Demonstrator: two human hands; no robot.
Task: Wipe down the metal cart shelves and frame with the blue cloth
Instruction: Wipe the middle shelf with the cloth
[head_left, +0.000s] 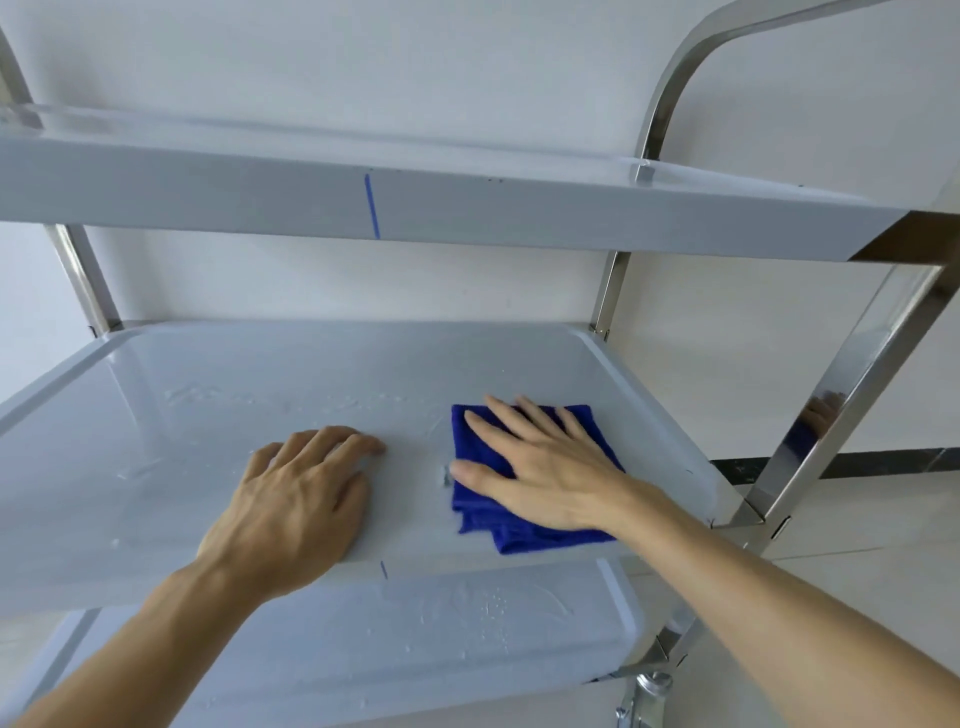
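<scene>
A metal cart with three pale shelves fills the view. On the middle shelf (208, 395), right of centre, lies the folded blue cloth (480, 499). My right hand (540, 467) presses flat on the cloth, fingers spread and pointing to the far left. My left hand (301, 499) rests on the front part of the same shelf to the left of the cloth, fingers curled down onto the wet surface, holding nothing. Streaks and drops of water show on the middle shelf and on the bottom shelf (415, 649).
The top shelf (519, 218) hangs close above the hands. Shiny steel frame posts (841, 395) rise on the right, a curved handle bar (675, 78) above them. A white wall stands right behind the cart. A caster (644, 701) shows at the bottom right.
</scene>
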